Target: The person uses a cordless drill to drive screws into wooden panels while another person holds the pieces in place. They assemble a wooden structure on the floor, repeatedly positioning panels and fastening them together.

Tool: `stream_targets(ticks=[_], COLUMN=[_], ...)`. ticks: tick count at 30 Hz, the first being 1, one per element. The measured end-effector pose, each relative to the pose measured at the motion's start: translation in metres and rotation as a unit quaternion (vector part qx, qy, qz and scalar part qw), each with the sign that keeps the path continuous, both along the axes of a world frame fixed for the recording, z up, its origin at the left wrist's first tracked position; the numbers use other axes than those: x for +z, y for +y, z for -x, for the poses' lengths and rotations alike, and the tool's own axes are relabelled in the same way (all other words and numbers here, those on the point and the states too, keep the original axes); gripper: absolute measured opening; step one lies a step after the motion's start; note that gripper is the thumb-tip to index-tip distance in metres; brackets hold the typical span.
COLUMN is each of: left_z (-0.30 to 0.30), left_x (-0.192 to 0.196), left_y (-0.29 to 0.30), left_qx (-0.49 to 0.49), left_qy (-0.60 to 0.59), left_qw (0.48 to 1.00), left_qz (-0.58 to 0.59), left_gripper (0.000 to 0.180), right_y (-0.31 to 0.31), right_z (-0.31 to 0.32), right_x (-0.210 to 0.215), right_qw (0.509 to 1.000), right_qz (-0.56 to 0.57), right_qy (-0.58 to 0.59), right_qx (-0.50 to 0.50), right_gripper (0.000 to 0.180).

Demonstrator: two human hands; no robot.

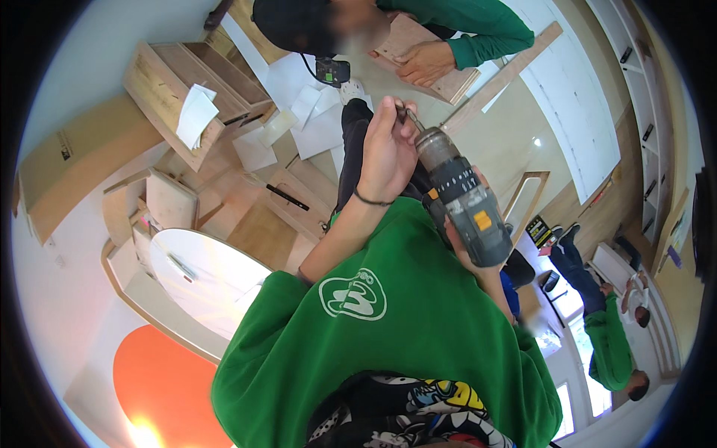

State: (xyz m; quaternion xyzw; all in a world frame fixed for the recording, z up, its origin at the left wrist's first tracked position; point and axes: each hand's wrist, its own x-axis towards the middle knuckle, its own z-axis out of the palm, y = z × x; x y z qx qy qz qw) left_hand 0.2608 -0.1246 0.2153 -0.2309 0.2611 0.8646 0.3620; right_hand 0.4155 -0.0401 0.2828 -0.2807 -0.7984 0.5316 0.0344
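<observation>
I hold a grey and black cordless drill (467, 205) with an orange switch, pointing up and away from me. My right hand (487, 277) grips its handle from behind and is mostly hidden by the drill body. My left hand (388, 149), with a thin dark band on the wrist, is closed around the bit (410, 117) just ahead of the chuck (436, 146). Both green sleeves of my shirt fill the lower middle.
Another person in a green sleeve rests a hand (426, 61) on a wooden board (455, 82) ahead. Wooden cabinet parts (160, 86), white sheets (196, 113) and a long wooden strip (508, 71) lie about. A white oval panel (205, 272) is at left. A third person (606, 332) crouches at right.
</observation>
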Motion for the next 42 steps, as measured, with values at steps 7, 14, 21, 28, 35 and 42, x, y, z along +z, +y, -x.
stream_targets(ticks=[7, 14, 21, 28, 35, 42], left_z=[0.036, 0.061, 0.085, 0.094, 0.094, 0.100], left_x=[-0.082, -0.151, -0.177, -0.192, -0.220, -0.219], left_y=[0.014, 0.028, 0.032, 0.043, 0.047, 0.054], left_qx=[0.067, 0.034, -0.029, -0.040, -0.046, -0.011], left_qy=[-0.070, -0.100, -0.120, -0.178, -0.185, -0.208], left_qw=[0.994, 0.989, 0.987, 0.982, 0.981, 0.978], left_qz=[-0.043, 0.108, 0.099, 0.046, 0.031, 0.028], left_gripper=[0.026, 0.025, 0.022, 0.029, 0.025, 0.021], right_y=[-0.007, 0.001, 0.009, 0.017, 0.023, 0.028], right_z=[0.056, 0.103, 0.132, 0.152, 0.163, 0.171], right_x=[-0.052, -0.096, -0.105, -0.116, -0.122, -0.116], right_qw=[0.998, 0.997, 0.994, 0.988, 0.989, 0.984], right_qz=[-0.046, 0.001, 0.003, -0.004, -0.034, -0.006], right_qy=[-0.022, -0.079, -0.113, -0.152, -0.147, -0.175], right_qx=[0.037, -0.010, -0.002, -0.008, -0.007, -0.007], right_gripper=[0.077, 0.073, 0.070, 0.071, 0.061, 0.072])
